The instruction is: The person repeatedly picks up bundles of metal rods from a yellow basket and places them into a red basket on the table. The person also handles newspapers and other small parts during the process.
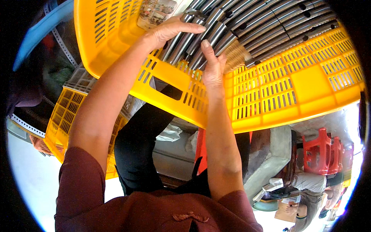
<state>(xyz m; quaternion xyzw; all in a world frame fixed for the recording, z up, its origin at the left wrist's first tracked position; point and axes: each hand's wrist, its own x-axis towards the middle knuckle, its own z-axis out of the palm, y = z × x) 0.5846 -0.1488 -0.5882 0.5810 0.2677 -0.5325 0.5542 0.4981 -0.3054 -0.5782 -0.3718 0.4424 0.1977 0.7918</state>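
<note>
Forearms (102, 91) converging, left hand (168, 31), right hand (213, 69) apparently cupping metal cylinders (182, 45)

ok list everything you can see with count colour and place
large crate: one, yellow, top centre to right
metal tubes: too many to count, silver, inside the large crate
corrugated piece: one, brown, among the tubes
printed sheet: one, multicoloured, upper centre
second crate: one, yellow, left
crumpled sheet: one, white, lower centre
stools: at least two, red, right
other person: at least one, striped clothing, lower right
trousers: one pair, black, centre
shirt: one, maroon, bottom
left hand: one, bare, on the tubes
right hand: one, bare, on the tubes
</note>
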